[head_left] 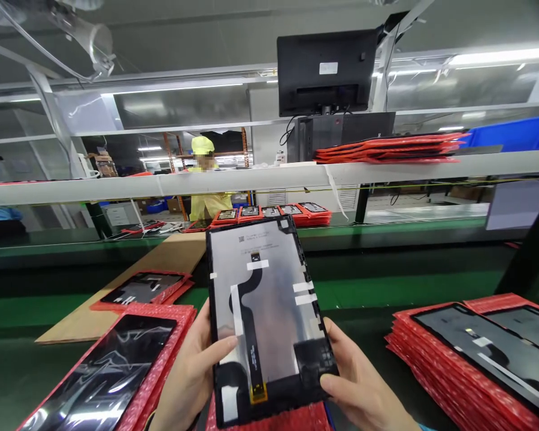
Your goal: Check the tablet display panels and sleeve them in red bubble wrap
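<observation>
A tablet screen panel (pixel 278 311) is held up in front of me, its silvery back towards me, with a black flex cable and white tape strips on it. My left hand (pixel 193 365) grips its lower left edge, the thumb lying on the back. On the lower right corner, my right hand (pixel 359 377) is closed with its thumb on the black border. Below the panel lies red bubble wrap (pixel 296 419), mostly hidden. To the left, a glossy black screen (pixel 112 371) rests face up on red bubble wrap.
A stack of red bubble-wrap sleeves (pixel 431 365) with panels on top stands at right. Another panel (pixel 144 287) lies on a brown board (pixel 81 317). More panels (pixel 269 212) line the back. A monitor (pixel 326 72) hangs above a shelf rail (pixel 251 182). A person (pixel 204 197) in yellow stands beyond.
</observation>
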### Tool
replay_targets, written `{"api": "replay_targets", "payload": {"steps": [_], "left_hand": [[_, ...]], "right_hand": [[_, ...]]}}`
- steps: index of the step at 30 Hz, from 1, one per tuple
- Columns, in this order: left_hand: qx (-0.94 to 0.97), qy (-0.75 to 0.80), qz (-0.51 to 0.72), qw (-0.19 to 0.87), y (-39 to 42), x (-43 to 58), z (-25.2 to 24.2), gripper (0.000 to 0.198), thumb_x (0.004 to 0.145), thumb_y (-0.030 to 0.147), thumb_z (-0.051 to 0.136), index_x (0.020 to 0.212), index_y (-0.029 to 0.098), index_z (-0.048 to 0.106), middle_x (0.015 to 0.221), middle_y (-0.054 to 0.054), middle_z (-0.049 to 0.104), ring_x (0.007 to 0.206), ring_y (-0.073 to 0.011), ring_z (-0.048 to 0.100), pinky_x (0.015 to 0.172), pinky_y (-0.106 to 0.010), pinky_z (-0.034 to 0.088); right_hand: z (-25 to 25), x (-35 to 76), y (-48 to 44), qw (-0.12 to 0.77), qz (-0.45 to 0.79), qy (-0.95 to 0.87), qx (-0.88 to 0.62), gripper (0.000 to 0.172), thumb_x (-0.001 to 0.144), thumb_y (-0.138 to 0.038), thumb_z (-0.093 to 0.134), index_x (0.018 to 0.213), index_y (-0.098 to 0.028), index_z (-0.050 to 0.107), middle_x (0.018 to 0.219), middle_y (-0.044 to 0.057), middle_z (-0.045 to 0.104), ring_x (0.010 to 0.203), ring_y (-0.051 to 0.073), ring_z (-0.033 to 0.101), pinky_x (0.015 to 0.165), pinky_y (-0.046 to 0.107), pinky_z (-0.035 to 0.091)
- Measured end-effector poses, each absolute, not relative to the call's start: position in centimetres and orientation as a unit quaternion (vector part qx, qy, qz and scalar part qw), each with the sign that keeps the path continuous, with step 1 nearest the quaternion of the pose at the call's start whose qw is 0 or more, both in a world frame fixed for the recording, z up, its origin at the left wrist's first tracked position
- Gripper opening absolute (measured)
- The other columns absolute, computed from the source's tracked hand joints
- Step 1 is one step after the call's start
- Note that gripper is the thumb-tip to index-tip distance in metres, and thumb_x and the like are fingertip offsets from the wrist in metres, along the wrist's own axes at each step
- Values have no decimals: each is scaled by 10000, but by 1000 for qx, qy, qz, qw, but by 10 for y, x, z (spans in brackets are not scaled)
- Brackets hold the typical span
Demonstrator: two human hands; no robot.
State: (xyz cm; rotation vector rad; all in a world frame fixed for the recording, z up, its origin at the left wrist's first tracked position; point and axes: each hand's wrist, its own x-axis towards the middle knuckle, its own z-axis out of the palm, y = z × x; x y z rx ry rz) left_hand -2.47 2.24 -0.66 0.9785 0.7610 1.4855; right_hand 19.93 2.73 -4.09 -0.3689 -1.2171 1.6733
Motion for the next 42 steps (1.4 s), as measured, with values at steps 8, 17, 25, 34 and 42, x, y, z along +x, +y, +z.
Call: {"api": "replay_targets", "payload": {"steps": [8,17,25,34,42], "left_hand": [[382,409,616,555,33,-29,-15,684,637,255,800,1232,228,464,965,-30,724,848,-228,688,691,-281,566],[339,420,638,549,41,-23,-16,451,681,264,775,1101,261,611,952,39,736,886,-116,675,725,-116,511],[348,422,635,546,38,-22,-17,460,660,262,792,1093,296,640,934,60,738,830,-92,674,706,-102,505],[372,424,622,543,31,-22,-22,555,632,283,808,1149,246,610,897,12,737,740,-154,684,644,-176,538],[415,429,603,529,31,-14,-20,372,635,317,800,971,224,673,814,18,721,710,-158,658,649,-196,529]], "right_hand": [[-45,194,27,474,680,-534,-165,535,665,-344,794,1136,-258,557,1154,54,590,1130,244,521,873,299,426],[-48,203,22,467,650,-559,-215,263,834,-404,625,989,-192,604,758,6,574,704,129,533,692,237,414],[-41,206,19,455,620,-587,-254,316,823,-463,603,799,-158,523,656,-21,475,572,90,384,559,218,302],[-31,207,10,501,502,-620,-335,390,832,-551,537,863,-170,612,578,-50,354,555,108,287,539,251,272],[-36,212,10,494,437,-640,-393,408,811,-550,554,682,-168,619,564,-32,361,554,118,309,512,253,288]]}}
